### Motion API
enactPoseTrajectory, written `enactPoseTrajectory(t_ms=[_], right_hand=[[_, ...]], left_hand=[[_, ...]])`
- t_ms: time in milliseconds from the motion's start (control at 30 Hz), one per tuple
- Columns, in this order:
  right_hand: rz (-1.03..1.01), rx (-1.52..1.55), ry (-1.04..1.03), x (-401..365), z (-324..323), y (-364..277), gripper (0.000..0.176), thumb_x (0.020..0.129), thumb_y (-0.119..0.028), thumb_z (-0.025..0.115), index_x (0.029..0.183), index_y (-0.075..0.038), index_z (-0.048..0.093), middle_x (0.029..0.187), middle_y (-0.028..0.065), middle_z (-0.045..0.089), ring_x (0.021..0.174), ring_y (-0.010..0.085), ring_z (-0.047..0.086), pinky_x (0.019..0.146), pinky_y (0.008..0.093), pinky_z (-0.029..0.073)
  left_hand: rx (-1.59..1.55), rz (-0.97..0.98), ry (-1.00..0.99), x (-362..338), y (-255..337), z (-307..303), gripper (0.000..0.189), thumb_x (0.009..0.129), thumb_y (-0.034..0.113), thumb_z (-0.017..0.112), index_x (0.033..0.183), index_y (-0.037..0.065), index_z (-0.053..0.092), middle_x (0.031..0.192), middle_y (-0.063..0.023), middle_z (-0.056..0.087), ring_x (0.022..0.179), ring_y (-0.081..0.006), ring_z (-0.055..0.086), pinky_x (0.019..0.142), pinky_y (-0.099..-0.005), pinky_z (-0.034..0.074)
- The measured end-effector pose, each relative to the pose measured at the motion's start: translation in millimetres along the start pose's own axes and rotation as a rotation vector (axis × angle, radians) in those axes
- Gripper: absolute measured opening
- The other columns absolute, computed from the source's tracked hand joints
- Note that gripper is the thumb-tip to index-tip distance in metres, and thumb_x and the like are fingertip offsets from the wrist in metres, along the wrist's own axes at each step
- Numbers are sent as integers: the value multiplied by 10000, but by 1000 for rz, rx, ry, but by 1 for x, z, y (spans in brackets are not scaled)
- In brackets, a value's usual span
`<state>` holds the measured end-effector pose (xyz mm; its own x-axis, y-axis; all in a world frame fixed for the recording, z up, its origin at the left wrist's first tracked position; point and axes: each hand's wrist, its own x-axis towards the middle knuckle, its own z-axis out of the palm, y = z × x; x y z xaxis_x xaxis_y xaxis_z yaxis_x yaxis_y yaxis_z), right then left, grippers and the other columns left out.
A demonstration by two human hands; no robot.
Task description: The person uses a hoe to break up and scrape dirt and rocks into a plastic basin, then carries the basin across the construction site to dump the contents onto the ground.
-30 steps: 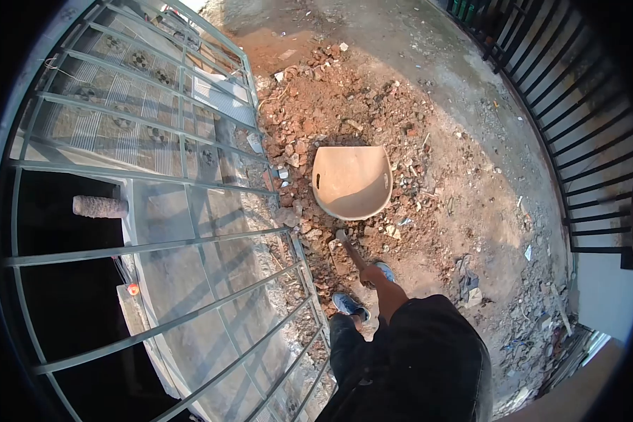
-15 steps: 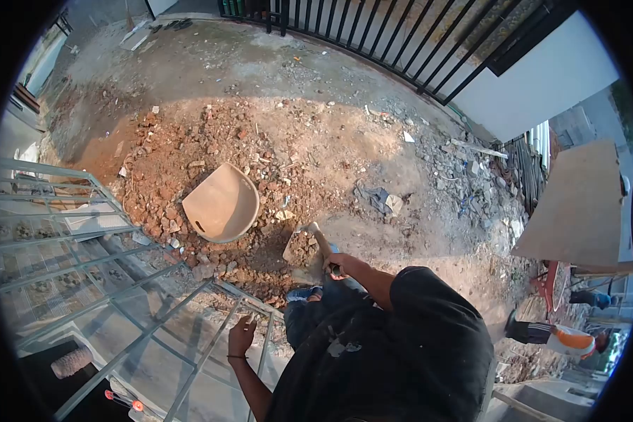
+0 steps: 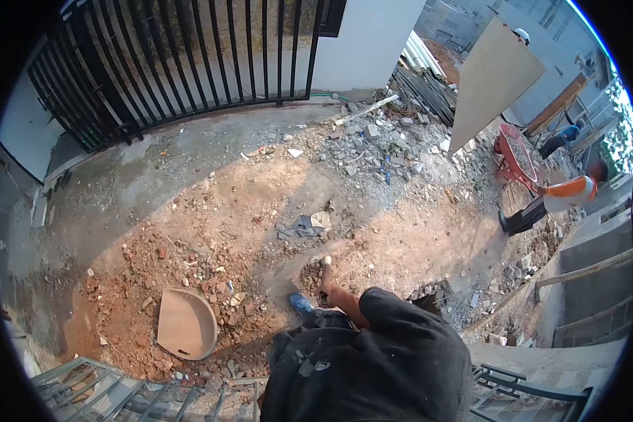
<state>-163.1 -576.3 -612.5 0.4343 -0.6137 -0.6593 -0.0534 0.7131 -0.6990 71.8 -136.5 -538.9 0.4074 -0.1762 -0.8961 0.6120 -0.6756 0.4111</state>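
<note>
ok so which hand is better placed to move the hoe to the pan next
Probably the right hand: it grips the hoe. The pan lies off to the left, so that reach likely crosses the body, but the left hand is out of view.

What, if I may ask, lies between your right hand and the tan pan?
In the head view, a blue shoe sits nearest the right hand, then reddish rubble before the tan pan.
</note>
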Motion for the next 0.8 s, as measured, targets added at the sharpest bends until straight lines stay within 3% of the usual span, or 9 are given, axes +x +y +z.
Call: enactPoseTrajectory(t_ms=[67, 133, 233, 367, 400, 433, 533, 667, 800], right_hand=[[-637, -539, -124, -12, -24, -3, 180, 773, -26, 575, 643, -49, 452, 559, 54, 488, 490, 172, 491, 431, 343, 427], [323, -55, -119, -33, -30, -41, 191, 752, 0, 609, 652, -50, 454, 564, 45, 471, 498, 159, 492, 426, 335, 414], [559, 647, 279, -48, -30, -65, 139, 734, -1, 594, 662, -45, 484, 619, 34, 486, 543, 132, 487, 446, 294, 400], [600, 695, 347, -44, -34, -71, 101, 759, -13, 576, 707, -31, 491, 604, 28, 477, 506, 144, 475, 455, 290, 420], [582, 741, 326, -47, -32, -74, 93, 773, -25, 569, 755, -16, 478, 625, 36, 480, 512, 146, 478, 465, 280, 433], [576, 743, 331, -45, -36, -72, 93, 773, -25, 569, 755, -16, 478, 625, 36, 480, 512, 146, 478, 465, 280, 433], [465, 982, 253, -39, -40, -66, 78, 817, -36, 516, 795, 13, 459, 667, 49, 470, 546, 146, 492, 482, 280, 440], [444, 1230, 387, -32, -2, -101, 88, 836, -52, 487, 772, 7, 471, 639, 39, 469, 540, 156, 486, 505, 278, 438], [482, 1240, 382, 12, 24, -130, 100, 840, -34, 501, 748, 5, 503, 620, 52, 500, 533, 160, 500, 471, 273, 447]], left_hand=[[40, 9, -21, 12, 27, 8, 252, 869, 216, 509, 985, 3, 577, 680, -89, 579, 557, -158, 563, 461, -258, 453], [58, 39, -49, 25, 56, 18, 252, 872, 214, 506, 996, 4, 569, 676, -90, 576, 539, -159, 555, 449, -255, 444], [56, 135, -78, 45, 117, 32, 253, 876, 211, 500, 1012, 5, 556, 670, -92, 571, 511, -161, 543, 431, -250, 432], [64, 266, -71, 58, 190, 51, 255, 881, 206, 493, 1035, 8, 540, 661, -94, 565, 473, -164, 526, 407, -243, 415], [-220, 284, -507, 107, 186, 30, 288, 894, 203, 493, 1092, -3, 529, 655, -97, 565, 459, -158, 525, 376, -228, 390], [-219, 284, -514, 102, 201, 34, 288, 894, 203, 493, 1092, -3, 529, 655, -97, 565, 459, -158, 525, 376, -228, 390], [82, 290, -77, 86, 236, 42, 249, 901, 218, 484, 964, -16, 539, 627, -86, 544, 393, -135, 421, 345, -225, 323], [-257, 42, -326, 127, 237, -3, 352, 910, 323, 411, 743, 38, 531, 561, -65, 484, 354, -145, 286, 331, -250, 264], [-48, 37, -37, 159, 209, -40, 371, 911, 339, 359, 675, 89, 498, 482, -10, 287, 388, -142, 218, 338, -284, 211]])
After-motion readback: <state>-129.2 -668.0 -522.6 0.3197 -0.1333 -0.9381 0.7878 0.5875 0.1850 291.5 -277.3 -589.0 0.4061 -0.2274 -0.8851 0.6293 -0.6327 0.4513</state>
